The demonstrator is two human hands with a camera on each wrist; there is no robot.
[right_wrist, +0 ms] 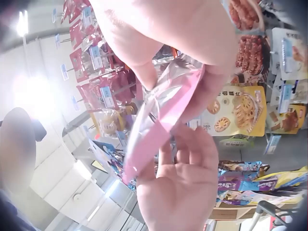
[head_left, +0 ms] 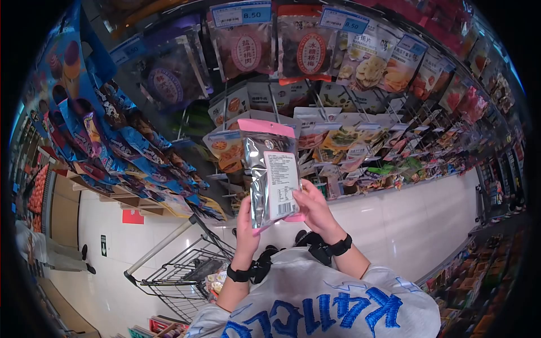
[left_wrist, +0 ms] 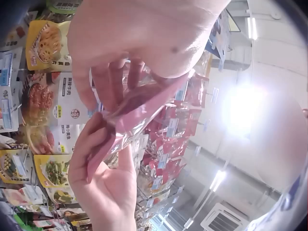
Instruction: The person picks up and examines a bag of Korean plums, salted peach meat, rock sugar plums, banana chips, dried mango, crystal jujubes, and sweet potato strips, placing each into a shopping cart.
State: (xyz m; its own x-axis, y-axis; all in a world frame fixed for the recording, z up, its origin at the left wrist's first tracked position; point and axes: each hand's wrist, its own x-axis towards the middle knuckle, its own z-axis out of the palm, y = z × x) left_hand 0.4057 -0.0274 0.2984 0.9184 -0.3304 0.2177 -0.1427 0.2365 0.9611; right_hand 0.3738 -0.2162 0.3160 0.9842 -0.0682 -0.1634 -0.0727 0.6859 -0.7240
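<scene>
Silver pouch (head_left: 269, 180): held in both hands, in front of the torso and before the hanging display. Fitted with a pink top strip (head_left: 266, 127) and more pink along the bottom end. Turned with the printed white label (head_left: 280, 177) toward the head camera; barcode (head_left: 286, 208) near the lower end of the label. Top end directed toward the display, bottom end toward the body.

Left hand (head_left: 246, 231): clasped on the lower left edge, with fingers bent about the pouch. Right hand (head_left: 318, 213): clasped on the lower right edge, with thumb laid over the front face near the label. Black wrist straps (head_left: 242, 275) on both wrists.

Beyond the pouch: hanging packets (head_left: 338, 135) in several rows, including yellow-edged packets (right_wrist: 236, 113) with pictured slices. Above these: clear-fronted bags (head_left: 245, 50) under blue-and-white price tags (head_left: 354, 23), two marked 8.50.

At the left: blue packets (head_left: 73, 62), hung in a column. Below and left of the pouch: wire shopping cart (head_left: 180, 276), with packaged goods (head_left: 216, 280) inside. Farther left, on pale floor (head_left: 406, 217): red floor panel (head_left: 133, 216), green arrow sign (head_left: 103, 245) and another person's legs (head_left: 59, 256).

Nearest the head camera: gray shirt (head_left: 338, 281) with blue lettering. Overhead, in the left wrist view: ceiling lights (left_wrist: 217, 180).
</scene>
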